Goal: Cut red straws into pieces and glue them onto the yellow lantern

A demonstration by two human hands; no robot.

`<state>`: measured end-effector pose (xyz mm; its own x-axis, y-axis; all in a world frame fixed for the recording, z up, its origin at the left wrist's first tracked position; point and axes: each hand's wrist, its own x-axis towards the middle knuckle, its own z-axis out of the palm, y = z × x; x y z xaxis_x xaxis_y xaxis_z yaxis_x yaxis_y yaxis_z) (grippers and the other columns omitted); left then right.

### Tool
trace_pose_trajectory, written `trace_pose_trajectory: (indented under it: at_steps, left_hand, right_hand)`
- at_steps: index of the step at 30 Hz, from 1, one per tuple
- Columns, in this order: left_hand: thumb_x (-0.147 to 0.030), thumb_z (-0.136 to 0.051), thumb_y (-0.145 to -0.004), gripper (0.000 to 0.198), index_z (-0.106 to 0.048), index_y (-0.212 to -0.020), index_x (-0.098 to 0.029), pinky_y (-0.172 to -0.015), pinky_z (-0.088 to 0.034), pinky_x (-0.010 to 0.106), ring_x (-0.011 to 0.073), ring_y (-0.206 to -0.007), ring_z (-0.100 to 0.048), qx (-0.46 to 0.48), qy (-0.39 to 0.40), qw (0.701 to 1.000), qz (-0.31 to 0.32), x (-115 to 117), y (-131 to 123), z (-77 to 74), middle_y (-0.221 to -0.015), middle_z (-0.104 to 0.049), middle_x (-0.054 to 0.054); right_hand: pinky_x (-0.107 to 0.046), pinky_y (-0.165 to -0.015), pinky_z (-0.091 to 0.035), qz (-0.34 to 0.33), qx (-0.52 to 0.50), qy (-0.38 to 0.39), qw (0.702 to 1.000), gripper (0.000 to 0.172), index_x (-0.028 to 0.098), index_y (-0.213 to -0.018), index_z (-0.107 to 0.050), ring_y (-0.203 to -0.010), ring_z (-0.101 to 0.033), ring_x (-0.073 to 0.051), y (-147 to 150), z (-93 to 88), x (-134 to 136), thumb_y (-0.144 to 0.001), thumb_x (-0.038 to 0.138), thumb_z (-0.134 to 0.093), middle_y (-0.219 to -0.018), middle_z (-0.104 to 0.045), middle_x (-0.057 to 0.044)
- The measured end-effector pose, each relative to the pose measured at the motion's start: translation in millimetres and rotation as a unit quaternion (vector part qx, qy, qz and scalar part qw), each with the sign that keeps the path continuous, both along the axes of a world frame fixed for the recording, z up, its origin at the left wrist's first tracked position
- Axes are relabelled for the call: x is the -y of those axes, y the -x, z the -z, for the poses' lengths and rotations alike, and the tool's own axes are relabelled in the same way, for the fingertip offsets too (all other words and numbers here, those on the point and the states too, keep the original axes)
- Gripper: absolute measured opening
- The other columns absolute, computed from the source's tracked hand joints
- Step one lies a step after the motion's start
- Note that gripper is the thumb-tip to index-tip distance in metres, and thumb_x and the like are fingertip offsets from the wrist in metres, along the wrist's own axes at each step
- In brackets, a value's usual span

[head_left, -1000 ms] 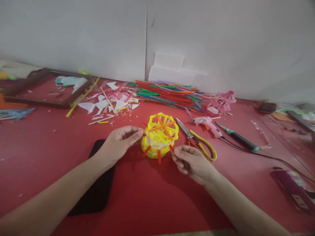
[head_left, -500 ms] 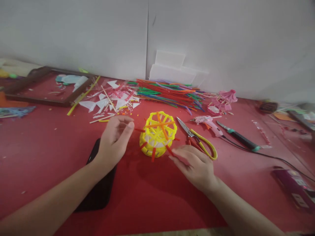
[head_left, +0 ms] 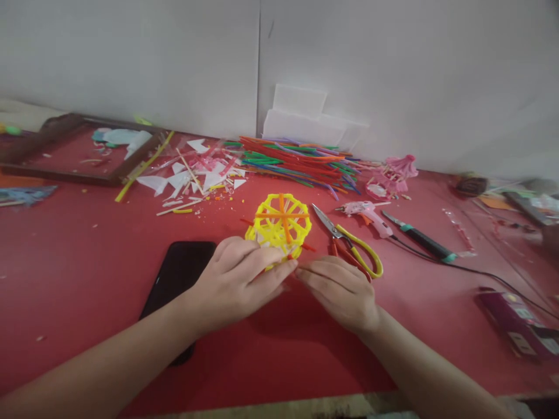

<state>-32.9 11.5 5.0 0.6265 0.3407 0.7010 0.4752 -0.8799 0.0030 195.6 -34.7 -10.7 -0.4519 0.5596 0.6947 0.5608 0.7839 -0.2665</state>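
A small round basket of yellow straws (head_left: pixel 278 227) with orange and red cross pieces stands on the red table (head_left: pixel 78 250). My left hand (head_left: pixel 238 279) reaches across in front of it, fingers together and touching its near lower side. My right hand (head_left: pixel 343 288) lies just right of that, fingertips meeting the left hand's at the basket's base. What the fingers pinch there is hidden. A black phone (head_left: pixel 179 273) lies under my left wrist.
Yellow-handled scissors (head_left: pixel 349 244), a pink glue gun (head_left: pixel 367 210) and a black-and-teal cutter (head_left: pixel 421 241) with a cable lie right of the basket. A heap of coloured straws (head_left: pixel 301 163), white scraps (head_left: pixel 192 174), a wooden frame (head_left: pixel 74 151) and a purple box (head_left: pixel 513 323) are around.
My left hand swung from the basket's left side to its front. Both hands' fingertips came together at the basket's near base. The view shifted slightly.
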Motion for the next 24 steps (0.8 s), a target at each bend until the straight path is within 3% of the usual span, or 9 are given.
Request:
trace_pose_trajectory:
  at_steps: [4, 10, 16, 24]
  left_hand:
    - [-0.020, -0.071, -0.082, 0.023, -0.072, -0.100, -0.035, -0.078, -0.043, 0.033, 0.0181, -0.078, -0.060, 0.027, -0.005, 1.000, -0.005, -1.3, -2.3, 0.4, -0.083, -0.072, -0.002]
    - [-0.028, -0.062, -0.089, 0.015, -0.075, -0.093, -0.036, -0.076, -0.049, 0.035, 0.0190, -0.075, -0.062, 0.002, 0.121, 0.992, -0.018, -2.6, -1.1, -0.4, -0.081, -0.071, 0.000]
    - [-0.027, -0.050, -0.095, 0.026, -0.074, -0.099, -0.035, -0.077, -0.049, 0.037, 0.0196, -0.078, -0.064, 0.004, 0.159, 0.987, -0.009, -4.0, 0.1, 7.2, -0.087, -0.076, -0.001]
    - [-0.024, -0.068, -0.086, 0.018, -0.075, -0.092, -0.039, -0.073, -0.043, 0.038, 0.0196, -0.075, -0.061, 0.080, 0.184, 0.980, -0.007, -6.1, -2.0, 8.4, -0.079, -0.074, -0.003]
  right_hand:
    - [-0.032, -0.075, -0.062, 0.004, 0.019, -0.023, 1.000, 0.025, 0.013, -0.112, -0.070, -0.087, -0.069, -0.020, 2.8, 1.8, -1.9, -0.090, 0.007, -0.058, -0.094, -0.074, -0.010]
    - [-0.033, -0.076, -0.061, 0.010, 0.011, -0.024, 1.000, 0.024, 0.015, -0.109, -0.070, -0.086, -0.068, -0.019, 5.0, 6.1, -4.0, -0.089, 0.007, -0.060, -0.095, -0.075, -0.008]
    - [-0.034, -0.074, -0.061, 0.012, 0.013, -0.059, 0.998, 0.021, 0.018, -0.106, -0.070, -0.078, -0.069, -0.017, 6.1, 5.6, -7.0, -0.089, 0.009, -0.062, -0.089, -0.077, -0.006]
    - [-0.034, -0.069, -0.058, 0.012, 0.014, -0.039, 0.999, 0.019, 0.016, -0.101, -0.070, -0.077, -0.067, -0.019, 6.3, 4.4, -6.2, -0.090, 0.007, -0.059, -0.090, -0.077, -0.007]
